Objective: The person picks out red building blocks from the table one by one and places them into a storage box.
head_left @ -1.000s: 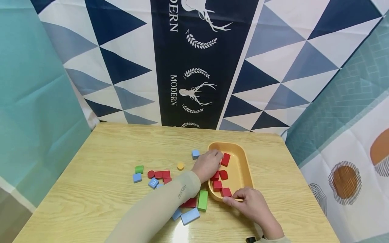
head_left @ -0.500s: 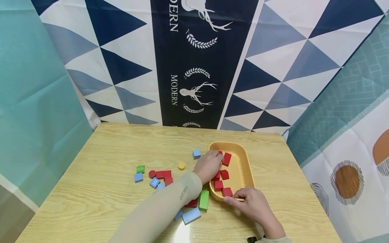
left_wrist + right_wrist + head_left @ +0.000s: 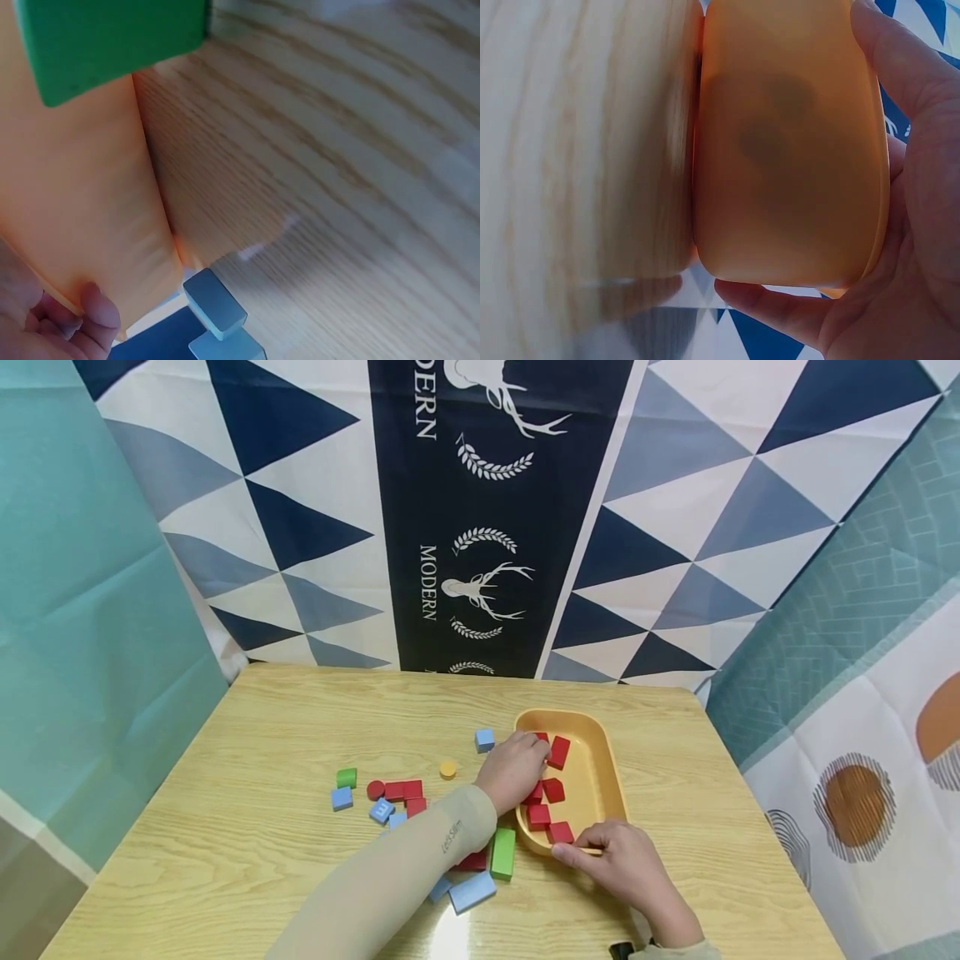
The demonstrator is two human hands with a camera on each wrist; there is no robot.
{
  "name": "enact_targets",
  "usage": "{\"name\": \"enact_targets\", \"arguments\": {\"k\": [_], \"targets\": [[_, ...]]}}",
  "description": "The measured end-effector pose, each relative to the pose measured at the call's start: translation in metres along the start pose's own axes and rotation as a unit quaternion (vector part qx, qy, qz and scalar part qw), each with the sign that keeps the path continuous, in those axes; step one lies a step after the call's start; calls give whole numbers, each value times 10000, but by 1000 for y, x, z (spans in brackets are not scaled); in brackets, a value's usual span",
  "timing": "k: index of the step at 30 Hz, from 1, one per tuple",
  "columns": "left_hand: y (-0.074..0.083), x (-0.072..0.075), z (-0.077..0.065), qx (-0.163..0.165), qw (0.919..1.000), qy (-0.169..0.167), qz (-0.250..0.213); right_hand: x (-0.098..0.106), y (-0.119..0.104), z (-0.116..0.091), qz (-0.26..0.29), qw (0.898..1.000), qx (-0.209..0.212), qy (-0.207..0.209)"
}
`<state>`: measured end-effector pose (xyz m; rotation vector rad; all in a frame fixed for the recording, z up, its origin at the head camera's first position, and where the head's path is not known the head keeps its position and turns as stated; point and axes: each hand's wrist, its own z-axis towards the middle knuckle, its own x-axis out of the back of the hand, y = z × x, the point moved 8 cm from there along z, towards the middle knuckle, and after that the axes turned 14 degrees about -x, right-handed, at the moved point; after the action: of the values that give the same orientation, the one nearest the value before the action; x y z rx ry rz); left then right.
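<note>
An orange plastic tray (image 3: 588, 781) lies on the table with several red blocks (image 3: 553, 790) inside, mostly along its left side. My left hand (image 3: 513, 770) reaches over the tray's left rim and holds it, with curled fingertips (image 3: 99, 309) against the outer wall in the left wrist view. My right hand (image 3: 618, 860) grips the near right corner, thumb at the rim and fingers (image 3: 769, 304) bent along the side in the right wrist view. Beside the tray's near left corner lies a green block (image 3: 503, 855). The left forearm hides some blocks beneath it.
Left of the tray lie a yellow round block (image 3: 447, 769), a blue cube (image 3: 484, 741), a blue oblong block (image 3: 472, 892), several red pieces (image 3: 403, 790), and a green arched block (image 3: 347, 777). Patterned cloths (image 3: 315, 527) stand behind the wooden table (image 3: 285, 718) and at both sides.
</note>
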<state>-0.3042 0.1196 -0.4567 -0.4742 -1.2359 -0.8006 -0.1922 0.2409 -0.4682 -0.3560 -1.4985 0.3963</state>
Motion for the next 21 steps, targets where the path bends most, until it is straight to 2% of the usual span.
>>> {"name": "enact_targets", "arguments": {"k": [6,10,14,17,21], "targets": [[-2,9,-1,-238,9995,-35,-193,3,-3,-1,52,9999,105,95],[-11,23,-9,-537,9948,-100,-864,1,-2,-1,69,10000,47,39],[-27,41,-29,-684,9869,-114,-1459,0,-1,-1,66,10000,-11,-18],[-41,50,-49,-664,9860,-172,-1518,0,-1,0,82,10000,-17,-48],[-49,52,-75,-671,9871,-542,-1350,-1,0,1,73,10000,-8,-36]]}}
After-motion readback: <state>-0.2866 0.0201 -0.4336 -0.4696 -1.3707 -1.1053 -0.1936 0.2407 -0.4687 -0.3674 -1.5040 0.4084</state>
